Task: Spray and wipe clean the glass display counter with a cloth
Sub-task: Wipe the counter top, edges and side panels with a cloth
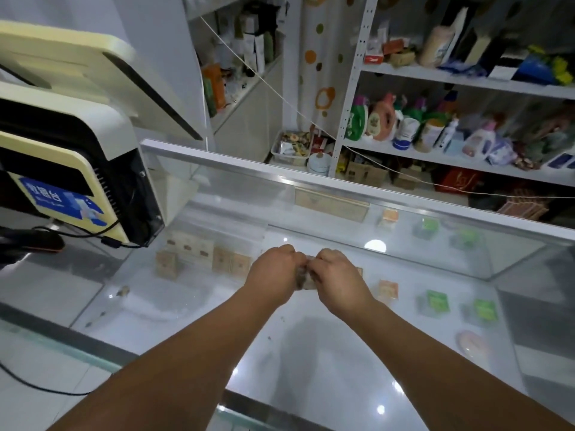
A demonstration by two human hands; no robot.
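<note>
The glass display counter stretches across the view, with small boxed goods showing under its top. Both my hands meet over its middle. My left hand and my right hand have their fingers curled round a small crumpled grey-brown cloth, which is mostly hidden between them. The cloth sits just above or on the glass; I cannot tell which. No spray bottle is in view.
A cash register terminal with cables stands on the counter at the left. A small scrap lies on the glass to the left of my hands. Behind the counter's metal rear edge are shelves of bottles and boxes.
</note>
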